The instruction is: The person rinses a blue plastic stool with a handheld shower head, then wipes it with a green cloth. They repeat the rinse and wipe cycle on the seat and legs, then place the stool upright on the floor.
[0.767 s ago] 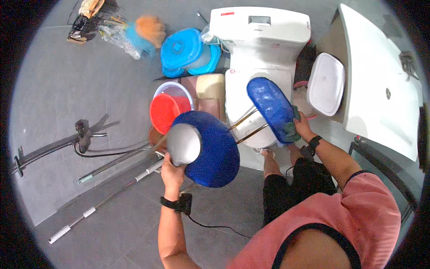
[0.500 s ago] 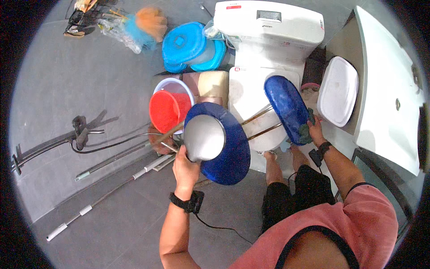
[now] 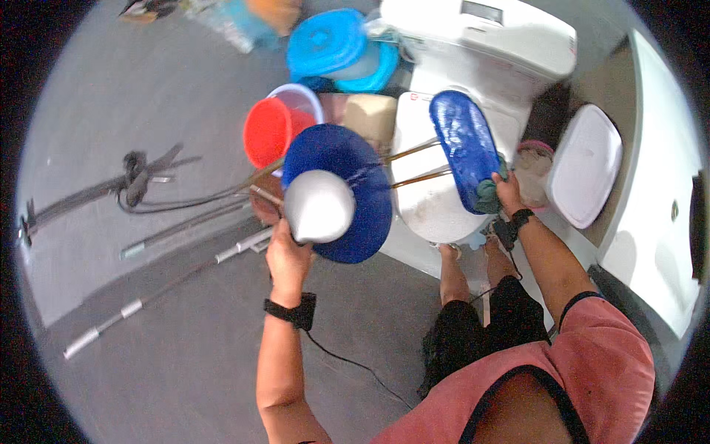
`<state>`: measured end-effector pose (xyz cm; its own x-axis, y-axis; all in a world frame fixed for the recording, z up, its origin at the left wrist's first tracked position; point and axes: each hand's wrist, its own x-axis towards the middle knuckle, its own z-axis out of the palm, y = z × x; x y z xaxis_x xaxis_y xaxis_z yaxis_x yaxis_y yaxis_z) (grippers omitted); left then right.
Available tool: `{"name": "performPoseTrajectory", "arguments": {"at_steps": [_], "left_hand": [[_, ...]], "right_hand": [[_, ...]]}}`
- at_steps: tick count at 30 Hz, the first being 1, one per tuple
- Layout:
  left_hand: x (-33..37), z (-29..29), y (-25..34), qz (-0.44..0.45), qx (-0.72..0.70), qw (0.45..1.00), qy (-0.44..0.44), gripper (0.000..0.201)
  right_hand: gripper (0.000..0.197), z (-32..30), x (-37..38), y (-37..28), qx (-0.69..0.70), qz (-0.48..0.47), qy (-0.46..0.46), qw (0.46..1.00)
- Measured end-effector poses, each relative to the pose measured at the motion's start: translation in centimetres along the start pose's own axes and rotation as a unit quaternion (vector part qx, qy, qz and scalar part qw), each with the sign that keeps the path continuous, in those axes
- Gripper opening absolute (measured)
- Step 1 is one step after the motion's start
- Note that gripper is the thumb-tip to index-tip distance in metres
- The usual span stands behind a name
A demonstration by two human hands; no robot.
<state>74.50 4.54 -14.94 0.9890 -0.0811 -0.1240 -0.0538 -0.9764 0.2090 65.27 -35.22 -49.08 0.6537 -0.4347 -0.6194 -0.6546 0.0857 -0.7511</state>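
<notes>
My left hand [image 3: 288,259] is closed around a silvery, rounded water scoop [image 3: 319,207], tilted over a folding chair's round blue seat [image 3: 336,144]. A pale streak, apparently water, crosses the seat beside the scoop. The chair's oblong blue backrest [image 3: 464,144] is joined to the seat by brownish metal tubes [image 3: 420,179]. Against the lower right end of the backrest, my right hand [image 3: 509,194] grips a dark green cloth [image 3: 488,196].
Behind the chair stands a white toilet [image 3: 481,52]. A red bucket [image 3: 270,133] and blue-lidded tubs [image 3: 325,48] are to the left. White-jointed poles [image 3: 174,288] lie on the left; a white basin [image 3: 584,166] and a white sink counter [image 3: 654,214] are on the right.
My left hand has tipped the scoop, and a streak now shows on the seat. My right hand stays on the backrest with the cloth. The whole view has shifted and blurred slightly.
</notes>
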Motion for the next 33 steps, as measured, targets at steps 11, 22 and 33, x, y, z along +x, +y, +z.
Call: {"name": "performPoseTrajectory", "arguments": {"at_steps": [11, 22, 33], "left_hand": [[-6.9, -5.9, -12.1, -0.022, 0.022, 0.981, 0.193, 0.027], [-17.4, -8.5, -13.2, -0.261, -0.027, 0.909, 0.324, 0.049], [-15.8, 21.4, 14.0, -0.330, -0.302, 0.894, 0.026, 0.058]], "right_hand": [[0.047, 1.3, -0.5, 6.1, 0.100, 0.105, 0.038, 0.989], [0.050, 0.5, 0.9, 8.6, -0.142, 0.083, -0.007, 0.986], [0.050, 2.3, -0.4, 9.0, -0.118, 0.105, 0.006, 0.987]]}}
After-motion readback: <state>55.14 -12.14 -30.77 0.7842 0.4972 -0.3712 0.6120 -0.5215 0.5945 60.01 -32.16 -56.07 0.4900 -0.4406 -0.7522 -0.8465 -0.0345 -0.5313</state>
